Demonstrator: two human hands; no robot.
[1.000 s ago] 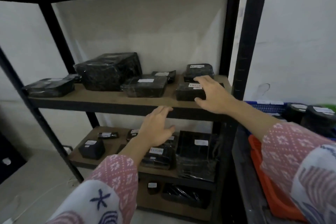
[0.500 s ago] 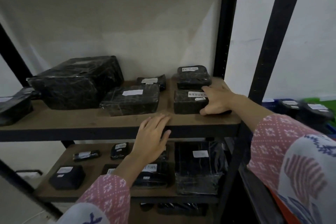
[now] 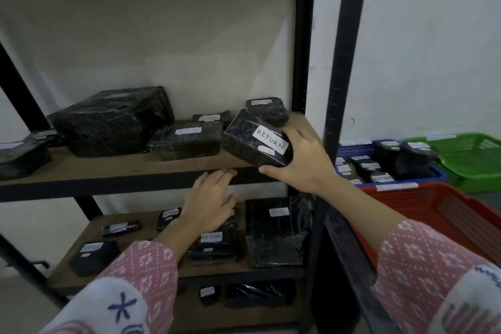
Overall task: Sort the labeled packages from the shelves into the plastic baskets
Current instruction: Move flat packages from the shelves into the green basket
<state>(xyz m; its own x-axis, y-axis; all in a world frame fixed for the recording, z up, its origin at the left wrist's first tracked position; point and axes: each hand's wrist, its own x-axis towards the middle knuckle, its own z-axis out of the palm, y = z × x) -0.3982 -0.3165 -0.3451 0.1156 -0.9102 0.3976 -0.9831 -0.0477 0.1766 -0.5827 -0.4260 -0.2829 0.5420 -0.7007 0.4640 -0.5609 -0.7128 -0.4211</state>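
My right hand (image 3: 303,163) grips a small black-wrapped package (image 3: 249,141) with a white label reading RETURN, tilted up off the front right of the upper shelf (image 3: 108,171). My left hand (image 3: 210,198) hovers with loose fingers just below that shelf's front edge, holding nothing. Behind the lifted package sits another small RETURN package (image 3: 267,110). To the right stand a red basket (image 3: 447,211), a blue basket (image 3: 355,148) holding several labeled packages, and a green basket (image 3: 469,163).
Several more black packages lie on the upper shelf, among them a large box (image 3: 111,119) and a flat one (image 3: 187,139). The lower shelf (image 3: 89,230) holds several labeled packages. Black uprights (image 3: 344,62) separate the shelf from the baskets.
My right hand has closed round the RETURN package and tilted it up off the shelf. My left hand stays by the shelf's front edge. The view has shifted right, showing the baskets.
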